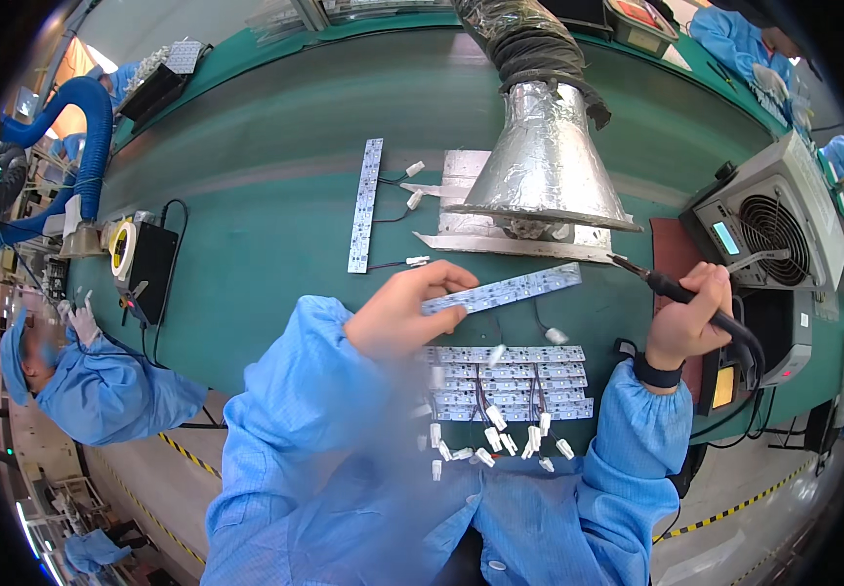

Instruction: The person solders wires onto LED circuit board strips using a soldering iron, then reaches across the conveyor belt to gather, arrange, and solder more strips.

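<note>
In my left hand [422, 305] is one end of a narrow LED strip board [529, 288], pinched between thumb and fingers and tilted up to the right. A wire with a white connector [555, 336] hangs below it. My right hand [692, 308] grips a soldering iron [671, 288], its tip pointing left toward the board's far end but apart from it. Close to my body lies a stack of similar boards [510, 376], their wires and white connectors [495, 418] trailing toward me. Another board [365, 205] with wired connectors lies farther off, left of centre.
A foil-covered fume hood [549, 156] hangs over a pale tray [461, 181] beyond my hands. On the right stand a fan unit [773, 225] and a soldering station [773, 332]. A black box [148, 273] sits left. Co-workers [100, 381] in blue sit around.
</note>
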Demonstrator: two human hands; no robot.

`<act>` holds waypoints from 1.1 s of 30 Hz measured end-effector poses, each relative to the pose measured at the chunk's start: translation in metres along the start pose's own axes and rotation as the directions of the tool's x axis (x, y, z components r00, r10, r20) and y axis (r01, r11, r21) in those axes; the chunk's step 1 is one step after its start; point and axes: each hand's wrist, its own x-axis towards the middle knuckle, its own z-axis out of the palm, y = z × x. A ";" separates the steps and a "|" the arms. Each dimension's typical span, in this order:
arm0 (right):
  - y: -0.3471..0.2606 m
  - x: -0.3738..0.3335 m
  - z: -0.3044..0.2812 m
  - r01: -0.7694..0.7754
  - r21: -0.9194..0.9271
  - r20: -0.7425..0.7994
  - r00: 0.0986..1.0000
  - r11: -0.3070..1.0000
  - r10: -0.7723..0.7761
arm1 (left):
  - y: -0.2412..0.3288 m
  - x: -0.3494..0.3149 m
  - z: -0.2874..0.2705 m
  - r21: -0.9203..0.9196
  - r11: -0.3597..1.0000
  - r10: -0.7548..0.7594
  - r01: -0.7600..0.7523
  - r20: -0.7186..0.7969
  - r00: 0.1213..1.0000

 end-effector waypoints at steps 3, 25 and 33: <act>-0.011 -0.007 0.002 0.157 0.041 -0.007 0.988 0.987 -0.156 | -0.001 0.003 0.005 -0.022 1.000 0.017 -0.017 0.039 0.999; -0.048 -0.064 0.041 0.302 0.319 0.521 0.736 0.898 -0.432 | -0.019 0.009 0.012 0.237 0.926 0.320 -0.293 -0.089 0.943; -0.045 -0.067 0.044 0.292 0.330 0.530 0.729 0.897 -0.433 | -0.022 0.009 0.013 0.261 0.917 0.332 -0.300 -0.086 0.939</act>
